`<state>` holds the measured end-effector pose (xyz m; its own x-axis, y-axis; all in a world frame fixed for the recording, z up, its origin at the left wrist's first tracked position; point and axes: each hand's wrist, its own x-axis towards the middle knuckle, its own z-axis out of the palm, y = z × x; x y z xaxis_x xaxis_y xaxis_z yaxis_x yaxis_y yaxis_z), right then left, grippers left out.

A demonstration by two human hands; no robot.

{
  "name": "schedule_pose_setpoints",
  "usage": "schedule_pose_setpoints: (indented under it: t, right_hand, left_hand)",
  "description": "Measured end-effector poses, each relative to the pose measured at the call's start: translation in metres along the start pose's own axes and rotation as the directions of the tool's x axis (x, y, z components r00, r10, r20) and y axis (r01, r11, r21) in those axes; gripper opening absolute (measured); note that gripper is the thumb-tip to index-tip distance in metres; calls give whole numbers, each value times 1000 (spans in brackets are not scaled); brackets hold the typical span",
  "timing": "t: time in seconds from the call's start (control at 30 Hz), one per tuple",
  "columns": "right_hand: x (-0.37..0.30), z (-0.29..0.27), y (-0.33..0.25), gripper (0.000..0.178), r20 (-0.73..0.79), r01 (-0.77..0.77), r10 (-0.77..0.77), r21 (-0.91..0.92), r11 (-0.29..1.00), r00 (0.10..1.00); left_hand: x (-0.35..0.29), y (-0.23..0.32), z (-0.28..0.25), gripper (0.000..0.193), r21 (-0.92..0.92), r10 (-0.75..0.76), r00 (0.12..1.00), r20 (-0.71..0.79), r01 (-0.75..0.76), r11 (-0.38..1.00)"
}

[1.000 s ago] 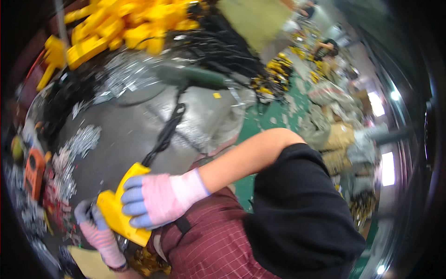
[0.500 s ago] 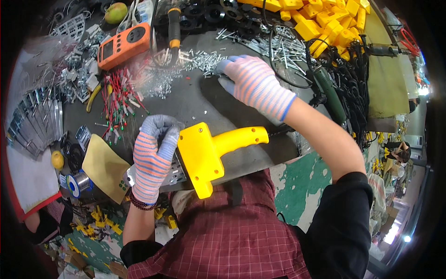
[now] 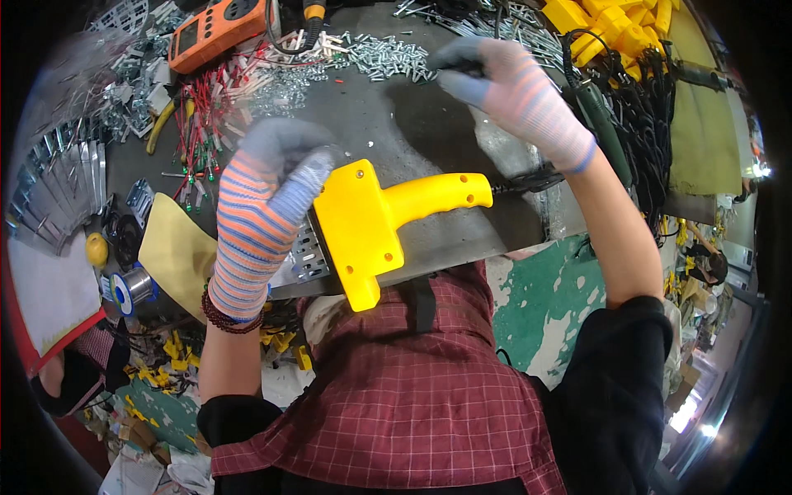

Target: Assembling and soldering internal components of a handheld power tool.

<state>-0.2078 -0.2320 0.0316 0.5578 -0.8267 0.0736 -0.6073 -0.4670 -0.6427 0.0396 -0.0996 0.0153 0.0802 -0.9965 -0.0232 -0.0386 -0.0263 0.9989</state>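
A yellow pistol-shaped plastic housing (image 3: 363, 231) lies near the table's front edge. Screws sit in several of its holes, and its handle points right to a black cable (image 3: 532, 180). On its left side a slotted metal plate (image 3: 309, 254) sticks out, partly under my left hand (image 3: 262, 219). That hand wears a striped glove; its fingers are curled and thumb pressed in beside the housing's upper left corner. Blur hides what the fingertips hold, if anything. My right hand (image 3: 532, 103), gloved too, hovers right of a heap of small screws (image 3: 384, 56), thumb and fingers apart.
An orange meter (image 3: 219, 33) and red-wired lamps (image 3: 202, 140) lie at the far left. Yellow pliers (image 3: 161, 126), metal brackets (image 3: 70, 186) and a solder spool (image 3: 136, 290) are further left. Yellow housings (image 3: 615, 33), black cables (image 3: 643, 124) and a green tool (image 3: 606, 132) stand right.
The whole view has shifted, so the table's things sit higher in the picture. My right hand has moved right, away from the screw heap. My left hand has shifted slightly up along the housing.
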Motion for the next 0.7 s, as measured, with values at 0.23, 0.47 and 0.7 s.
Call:
schedule_pose_setpoints:
  t: [0.23,0.47,0.7]
  right_hand:
    - [-104,-19,-26,21,-50,210,-213,-59,976,976]
    - [-124,16,-23,23,-188,150,-189,-205,967,964]
    - [-122,24,-24,25,-236,174,-240,-269,947,942]
  left_hand:
    - [31,20,48,15,302,156,873,463,-320,898]
    - [46,9,82,17,409,-40,815,578,-247,878]
    - [42,11,75,15,378,69,779,623,-378,845]
